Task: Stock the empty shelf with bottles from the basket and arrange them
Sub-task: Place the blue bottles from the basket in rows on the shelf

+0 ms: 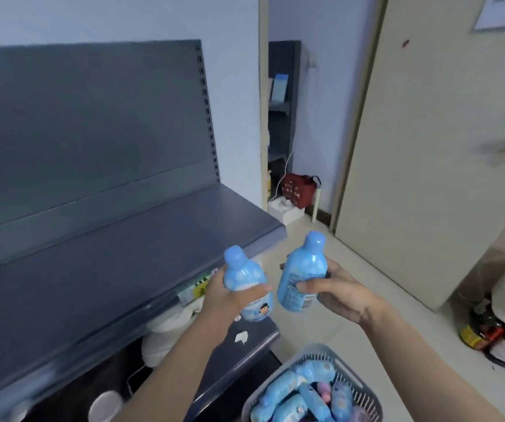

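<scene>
the shelf (123,254) spans the left, with its back panel (86,123) rising behind it. in front of its right end the left hand (226,296) holds the first bottle (245,278) cap up. just to its right the right hand (342,292) holds the second bottle (303,272); the two are near but apart. below the hands the basket (321,351) holds more bottles (290,391) lying in a heap. a door (427,147) stands on the right, and a bag (300,188) sits beyond the doorway.
</scene>
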Tool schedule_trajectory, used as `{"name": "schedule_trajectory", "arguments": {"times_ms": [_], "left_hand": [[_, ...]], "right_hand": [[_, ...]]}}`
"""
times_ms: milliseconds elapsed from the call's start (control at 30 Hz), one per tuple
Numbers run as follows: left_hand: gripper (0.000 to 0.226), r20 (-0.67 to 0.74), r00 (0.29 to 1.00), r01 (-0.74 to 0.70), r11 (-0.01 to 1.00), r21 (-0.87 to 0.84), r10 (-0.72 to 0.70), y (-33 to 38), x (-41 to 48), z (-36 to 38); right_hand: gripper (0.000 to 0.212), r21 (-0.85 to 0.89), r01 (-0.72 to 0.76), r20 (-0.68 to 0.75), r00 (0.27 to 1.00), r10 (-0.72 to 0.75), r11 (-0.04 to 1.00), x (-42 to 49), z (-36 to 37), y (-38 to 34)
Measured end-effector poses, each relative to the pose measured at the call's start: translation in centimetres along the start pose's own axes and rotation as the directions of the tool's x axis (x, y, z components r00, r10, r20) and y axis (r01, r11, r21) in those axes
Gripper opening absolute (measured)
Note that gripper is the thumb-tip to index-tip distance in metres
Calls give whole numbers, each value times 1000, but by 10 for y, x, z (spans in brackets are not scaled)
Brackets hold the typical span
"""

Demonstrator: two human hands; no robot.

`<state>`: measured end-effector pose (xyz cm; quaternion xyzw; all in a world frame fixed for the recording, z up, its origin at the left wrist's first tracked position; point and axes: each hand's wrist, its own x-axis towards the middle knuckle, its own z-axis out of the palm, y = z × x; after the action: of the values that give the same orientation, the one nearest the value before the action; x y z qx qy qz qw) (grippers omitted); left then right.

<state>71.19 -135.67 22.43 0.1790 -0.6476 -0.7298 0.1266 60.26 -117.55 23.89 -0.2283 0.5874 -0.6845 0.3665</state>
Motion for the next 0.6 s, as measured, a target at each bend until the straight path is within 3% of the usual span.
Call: {"name": "schedule_trajectory", "arguments": {"times_ms": [167,367,600], "left_hand": [[72,-182,979,-82,996,34,87,50,-31,-58],[75,-417,889,-147,981,129,188,87,-72,-141],[55,-580,797,-112,985,132,168,99,-124,-247]], "right_hand": [[49,-9,49,130,990,-48,999,37,62,-32],[50,-36,56,295,955,-43,998,81,157,-41],[54,-65,41,436,900,-8,997,117,284,-25]]}}
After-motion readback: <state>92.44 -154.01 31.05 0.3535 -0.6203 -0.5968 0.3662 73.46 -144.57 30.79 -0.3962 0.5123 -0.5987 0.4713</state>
